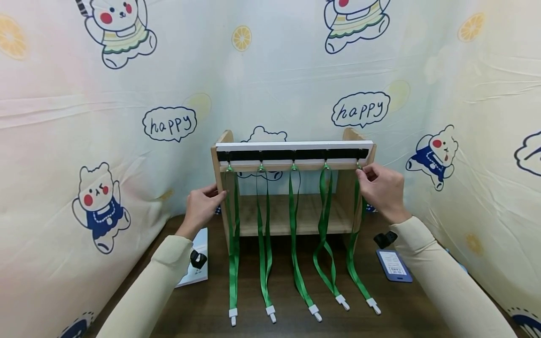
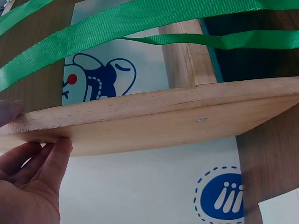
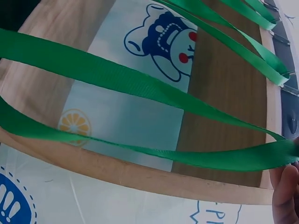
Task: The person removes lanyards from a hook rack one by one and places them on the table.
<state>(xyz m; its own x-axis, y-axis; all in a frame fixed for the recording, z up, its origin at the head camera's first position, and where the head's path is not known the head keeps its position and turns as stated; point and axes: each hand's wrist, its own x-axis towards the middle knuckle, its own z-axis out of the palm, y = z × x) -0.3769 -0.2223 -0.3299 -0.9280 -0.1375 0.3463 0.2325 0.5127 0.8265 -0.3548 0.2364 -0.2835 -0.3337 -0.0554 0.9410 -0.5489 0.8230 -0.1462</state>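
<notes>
A wooden rack stands on the table, with a black strip on a white bar across its top front. Several green lanyards hang in a row from small hooks on that strip, their white clips lying toward the front. My left hand grips the rack's left side panel, thumb on one face and fingers on the other. At the top right, my right hand pinches the rightmost lanyard just below its hook. In the right wrist view, only the fingers show at the edge, beside the strap.
A blue card holder with a white label lies right of the rack on the brown table. To the left is a white booklet, partly behind the left sleeve. A printed curtain surrounds the table.
</notes>
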